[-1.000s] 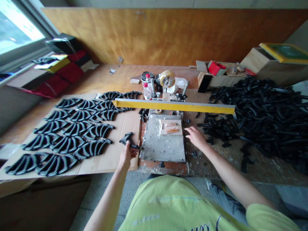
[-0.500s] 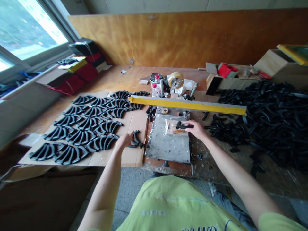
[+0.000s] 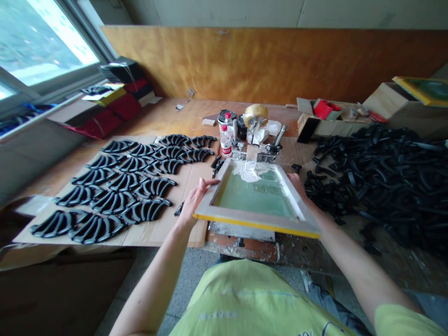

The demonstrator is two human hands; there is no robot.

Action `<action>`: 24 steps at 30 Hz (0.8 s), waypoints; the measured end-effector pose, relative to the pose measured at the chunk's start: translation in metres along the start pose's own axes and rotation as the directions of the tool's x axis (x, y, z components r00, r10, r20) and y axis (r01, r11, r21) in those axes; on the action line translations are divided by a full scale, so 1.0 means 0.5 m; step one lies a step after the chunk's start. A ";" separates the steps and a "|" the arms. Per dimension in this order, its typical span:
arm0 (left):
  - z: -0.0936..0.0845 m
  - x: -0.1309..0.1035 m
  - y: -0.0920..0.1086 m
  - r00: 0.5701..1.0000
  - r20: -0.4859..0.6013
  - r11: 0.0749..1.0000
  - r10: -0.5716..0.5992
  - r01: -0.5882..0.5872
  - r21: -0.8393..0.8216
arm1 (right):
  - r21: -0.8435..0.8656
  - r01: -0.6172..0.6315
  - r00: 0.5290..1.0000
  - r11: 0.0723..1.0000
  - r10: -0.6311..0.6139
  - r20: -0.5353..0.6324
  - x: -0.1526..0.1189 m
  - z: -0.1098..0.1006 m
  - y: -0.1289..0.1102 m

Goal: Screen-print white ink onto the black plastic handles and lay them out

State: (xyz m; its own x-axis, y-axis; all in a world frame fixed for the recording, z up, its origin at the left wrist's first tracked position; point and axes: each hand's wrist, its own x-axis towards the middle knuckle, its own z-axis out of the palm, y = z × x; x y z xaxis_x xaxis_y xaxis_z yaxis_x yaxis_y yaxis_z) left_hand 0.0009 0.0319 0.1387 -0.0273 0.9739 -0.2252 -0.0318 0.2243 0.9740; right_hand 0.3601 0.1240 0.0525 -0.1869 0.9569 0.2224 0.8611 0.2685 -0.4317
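A screen printing frame (image 3: 259, 223), with grey rails, a yellow front edge and a green mesh, slopes over the metal base plate (image 3: 241, 230). My left hand (image 3: 193, 200) is closed on its left rail, thumb or finger on top. At the right rail is my right hand (image 3: 297, 184); its fingers are mostly hidden by the frame, so I cannot tell whether it grips it. One black curved plastic handle (image 3: 178, 208) lies on the cardboard beside my left hand. A small black piece (image 3: 296, 167) lies just beyond my right hand.
Rows of black curved handles (image 3: 101, 226) cover the cardboard (image 3: 194, 238) at left. A large heap of black handles (image 3: 388, 177) lies at right. Behind the frame stand a red-capped bottle (image 3: 226, 142) and a tape roll (image 3: 256, 114). An open box (image 3: 332, 123) is farther back.
The screen frame has swung down from edge-on to cover the plate. My left hand has moved from the cardboard to its left rail; my right hand has moved right from the plate.
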 end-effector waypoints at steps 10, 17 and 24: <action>-0.007 0.001 -0.274 0.978 -0.051 0.972 -0.200 0.205 0.116 | -0.245 0.221 0.975 0.944 -0.223 0.021 0.175 0.045 -0.200; -0.002 -0.002 -0.271 0.981 -0.038 0.979 -0.191 0.193 0.065 | -0.195 0.153 0.957 0.969 -0.097 0.274 0.134 0.049 -0.185; -0.002 0.000 -0.280 0.977 -0.023 0.975 -0.212 0.213 0.056 | -0.273 0.224 0.971 0.936 -0.189 0.149 0.100 0.088 -0.173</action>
State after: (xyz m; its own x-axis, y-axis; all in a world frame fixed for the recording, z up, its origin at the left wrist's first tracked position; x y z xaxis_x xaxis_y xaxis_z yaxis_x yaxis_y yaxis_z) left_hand 0.0045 0.0003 0.0025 -0.0430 0.9032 -0.4271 0.0190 0.4281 0.9035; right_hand 0.2554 0.1535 0.0627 -0.4146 0.8944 0.1678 0.8927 0.4355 -0.1155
